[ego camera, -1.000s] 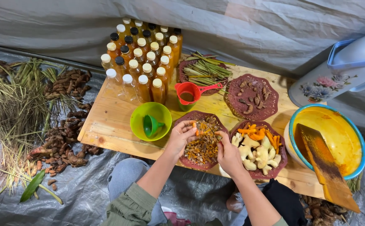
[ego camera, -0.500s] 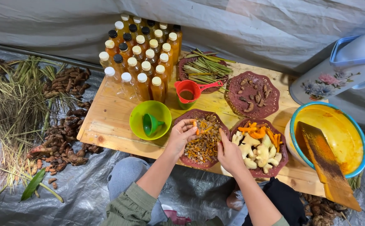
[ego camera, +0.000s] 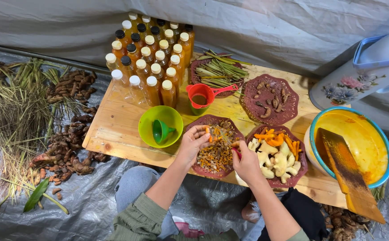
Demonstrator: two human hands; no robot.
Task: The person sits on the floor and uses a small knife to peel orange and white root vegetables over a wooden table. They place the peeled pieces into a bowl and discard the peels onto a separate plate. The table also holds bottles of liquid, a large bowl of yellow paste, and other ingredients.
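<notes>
Hands over the middle plate point(ego camera: 193, 166) now, and I'm watching closely. My left hand point(ego camera: 193, 143) is cupped at the plate's near-left rim, fingers curled around a few orange turmeric slivers point(ego camera: 208, 132) pinched at the fingertips. My right hand point(ego camera: 246, 163) sits at the plate's right edge, fingers bent and closed on something small and reddish; I can't tell what it is. The heap of chopped turmeric point(ego camera: 216, 154) lies in this dark red scalloped plate on the wooden table point(ego camera: 118, 125), between the green bowl with its funnel point(ego camera: 161, 130) and the plate of pale ginger pieces point(ego camera: 277, 160). To do this well, I'd keep both hands low over the plate so no scraps fall on the wood, and pinch lightly. The red measuring cup point(ego camera: 201, 99) stands just behind, so I'd mind my knuckles.
</notes>
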